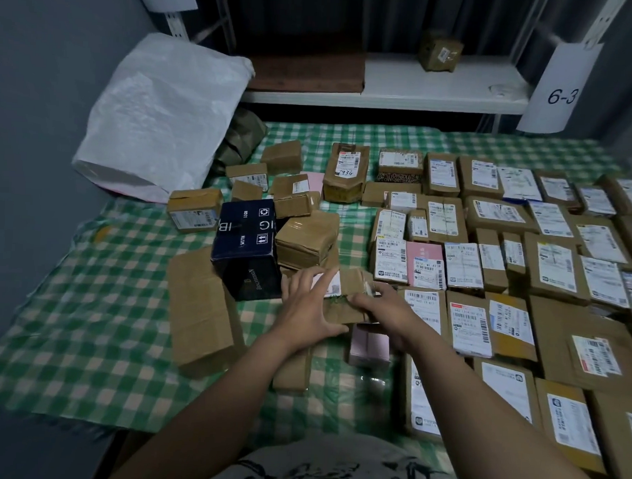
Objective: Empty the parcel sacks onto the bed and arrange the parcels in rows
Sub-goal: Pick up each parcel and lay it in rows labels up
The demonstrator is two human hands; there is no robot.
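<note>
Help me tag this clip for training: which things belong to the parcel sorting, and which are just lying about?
Job: left hand, right hand, brown parcel they hold, loose pile, sorted rows, white sack, bed.
Lying about: shelf, lone box on it, 6-3 tag, brown board.

Grey wall (44, 86), white shelf (438, 86), dark curtain (351, 14), tag 6-3 (563, 95), dim light
</note>
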